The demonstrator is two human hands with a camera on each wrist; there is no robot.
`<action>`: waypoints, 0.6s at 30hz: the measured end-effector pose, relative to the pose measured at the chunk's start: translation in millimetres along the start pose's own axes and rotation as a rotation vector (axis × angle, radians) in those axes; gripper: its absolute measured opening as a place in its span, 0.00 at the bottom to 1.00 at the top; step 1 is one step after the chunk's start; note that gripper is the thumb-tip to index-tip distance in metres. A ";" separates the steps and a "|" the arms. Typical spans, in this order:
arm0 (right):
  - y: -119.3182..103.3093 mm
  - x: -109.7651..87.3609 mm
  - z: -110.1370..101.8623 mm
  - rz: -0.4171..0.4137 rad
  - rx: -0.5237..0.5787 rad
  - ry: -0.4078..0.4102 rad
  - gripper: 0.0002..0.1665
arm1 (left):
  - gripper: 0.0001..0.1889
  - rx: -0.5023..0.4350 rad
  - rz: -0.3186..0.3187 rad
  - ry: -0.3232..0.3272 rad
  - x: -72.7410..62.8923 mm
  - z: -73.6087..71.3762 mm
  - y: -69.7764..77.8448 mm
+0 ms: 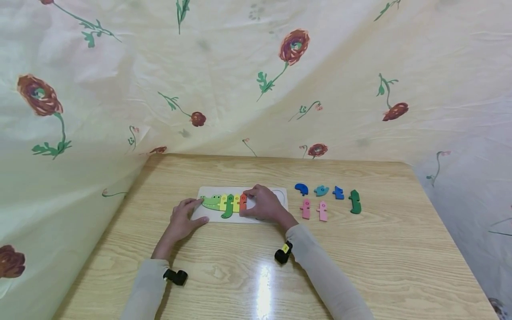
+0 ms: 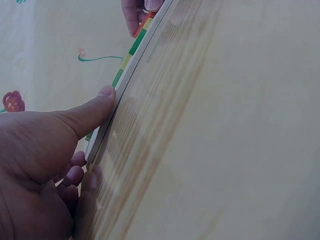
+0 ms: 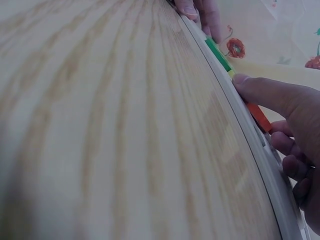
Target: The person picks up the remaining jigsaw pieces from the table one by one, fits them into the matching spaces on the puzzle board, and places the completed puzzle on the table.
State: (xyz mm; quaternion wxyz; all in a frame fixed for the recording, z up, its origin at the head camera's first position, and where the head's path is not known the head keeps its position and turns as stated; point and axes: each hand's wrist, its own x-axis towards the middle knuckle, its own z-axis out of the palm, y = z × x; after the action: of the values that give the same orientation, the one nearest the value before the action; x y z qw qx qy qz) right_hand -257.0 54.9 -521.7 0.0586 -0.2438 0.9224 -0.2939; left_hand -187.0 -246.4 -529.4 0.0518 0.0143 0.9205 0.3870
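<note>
A white puzzle board (image 1: 214,190) lies on the table, with a light-green crocodile head (image 1: 211,202) at its left end. Yellow pieces and a green leg piece (image 1: 229,206) follow in a row. My left hand (image 1: 182,222) holds the board's left end, its thumb (image 2: 97,107) against the near edge. With thumb and fingers, my right hand (image 1: 267,205) pinches an orange puzzle piece (image 1: 242,202) at the right end of that row. In the right wrist view, the orange piece (image 3: 259,117) is low on the board; whether it is fully seated I cannot tell.
Right of the board lie loose pieces: a dark-blue one (image 1: 302,189), a light-blue one (image 1: 321,191), a blue one (image 1: 338,193), two pink ones (image 1: 306,209) and a green leg piece (image 1: 355,202). Flowered cloth (image 1: 224,89) rises behind the wooden table (image 1: 224,266).
</note>
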 end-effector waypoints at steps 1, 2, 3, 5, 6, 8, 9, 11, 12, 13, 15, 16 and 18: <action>0.1 0.2 0.2 0.000 -0.001 -0.001 0.44 | 0.39 0.000 0.000 0.001 0.0 -0.1 -0.1; 0.0 0.2 0.3 0.001 -0.001 -0.003 0.44 | 0.39 0.000 0.000 0.002 0.0 -0.3 -0.2; 0.1 0.1 0.6 0.004 -0.003 -0.005 0.44 | 0.39 0.000 0.001 0.003 -0.1 -0.4 -0.2; 0.1 -0.3 0.7 0.009 -0.002 -0.008 0.45 | 0.39 -0.003 0.001 0.004 -0.2 -0.4 -0.2; 0.1 -0.4 0.9 0.011 -0.003 -0.010 0.45 | 0.39 -0.004 0.000 0.004 -0.2 -0.5 -0.2; -0.1 -1.0 0.7 0.014 0.000 -0.013 0.46 | 0.39 -0.002 0.000 0.005 -0.3 -0.1 -0.4; -0.1 -1.2 0.5 0.015 0.002 -0.015 0.46 | 0.39 -0.001 0.000 0.004 -0.3 0.1 -0.6; -0.1 -1.8 -0.4 0.016 0.018 -0.018 0.46 | 0.39 0.003 -0.002 0.004 -0.2 0.5 -1.2; 0.0 -2.2 -1.1 0.016 0.029 -0.016 0.46 | 0.39 0.004 -0.003 0.004 0.0 0.7 -1.4; 0.2 -2.5 -1.9 0.016 0.046 -0.014 0.45 | 0.39 0.007 -0.003 0.002 0.1 0.9 -1.7; 1.0 -3.2 -3.7 0.010 0.079 -0.005 0.44 | 0.39 0.004 -0.006 0.002 0.5 0.9 -1.8; 1.7 -3.5 -4.5 0.002 0.098 0.003 0.44 | 0.39 0.002 -0.008 0.002 0.6 0.8 -1.6; 3.9 -4.2 -5.6 -0.018 0.124 0.021 0.43 | 0.39 -0.002 -0.011 0.001 0.7 0.3 -1.1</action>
State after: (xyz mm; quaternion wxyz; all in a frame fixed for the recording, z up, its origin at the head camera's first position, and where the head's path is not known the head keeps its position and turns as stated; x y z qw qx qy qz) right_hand -256.4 62.6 -519.5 0.0612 -0.2447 0.9007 -0.3537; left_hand -187.7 -246.8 -530.5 0.0535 0.0089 0.9202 0.3876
